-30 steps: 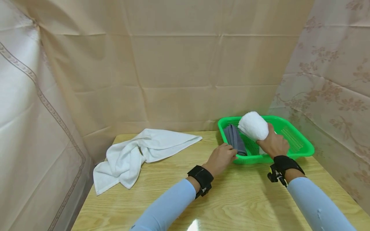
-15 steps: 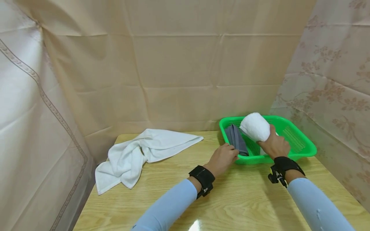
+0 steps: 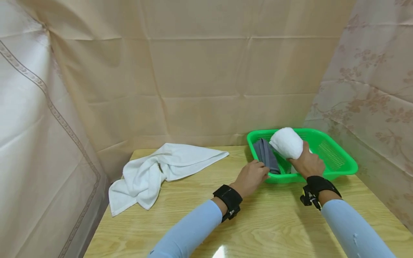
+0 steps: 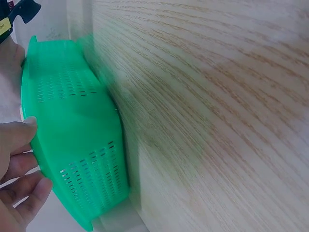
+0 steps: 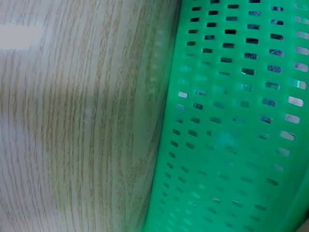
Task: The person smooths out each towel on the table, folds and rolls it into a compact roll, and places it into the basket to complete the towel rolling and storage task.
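Observation:
A rolled white towel (image 3: 286,142) is held in my right hand (image 3: 308,163), slanting over the inside of a green plastic basket (image 3: 338,157). My left hand (image 3: 251,176) grips the basket's rim at its near left corner; in the left wrist view the thumb and fingers (image 4: 35,197) lie at that rim. Just inside the left wall sits a folded grey cloth (image 3: 267,156). Another bit of white shows low in the basket, mostly hidden behind my right hand. Only the basket's perforated wall (image 5: 227,145) and tabletop fill the right wrist view.
A crumpled white towel (image 3: 145,182) lies spread on the left of the wooden table (image 3: 200,190). Beige cloth (image 3: 200,71) hangs behind the table, and patterned cloth (image 3: 380,89) stands close along the right side, near the basket.
The rolled white towel sits slightly lower in the basket, still in my right hand. My left hand keeps its hold on the rim. The whole head view has drifted a little.

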Demonstrator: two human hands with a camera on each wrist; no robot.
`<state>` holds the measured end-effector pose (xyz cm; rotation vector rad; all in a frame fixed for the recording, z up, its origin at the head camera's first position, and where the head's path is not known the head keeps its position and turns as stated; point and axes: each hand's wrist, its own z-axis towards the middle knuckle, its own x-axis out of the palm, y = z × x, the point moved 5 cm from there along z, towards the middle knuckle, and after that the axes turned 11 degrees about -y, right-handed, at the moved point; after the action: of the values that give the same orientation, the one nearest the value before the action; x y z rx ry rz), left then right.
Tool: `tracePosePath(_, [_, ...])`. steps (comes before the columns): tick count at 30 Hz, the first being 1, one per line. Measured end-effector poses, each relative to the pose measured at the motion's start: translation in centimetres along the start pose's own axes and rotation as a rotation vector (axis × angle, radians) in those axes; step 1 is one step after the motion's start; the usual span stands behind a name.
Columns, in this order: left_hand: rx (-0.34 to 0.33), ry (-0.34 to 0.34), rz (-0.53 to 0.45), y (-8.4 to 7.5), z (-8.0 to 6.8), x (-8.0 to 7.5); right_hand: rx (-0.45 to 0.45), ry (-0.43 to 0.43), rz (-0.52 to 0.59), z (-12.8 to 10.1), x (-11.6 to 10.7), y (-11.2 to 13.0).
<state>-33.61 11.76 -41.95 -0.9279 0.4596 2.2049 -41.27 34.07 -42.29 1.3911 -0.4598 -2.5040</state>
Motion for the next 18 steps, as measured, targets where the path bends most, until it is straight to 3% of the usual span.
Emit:
tracePosePath(11, [-0.009,0.003,-0.016,0.12,-0.02,0.25,0.007,0.022,-0.013,-0.15,0.05,0.39])
tracePosePath(18, [-0.007,0.004,-0.012,0.09,0.0,0.1,0.009,0.101,-0.048,-0.14,0.28,0.55])
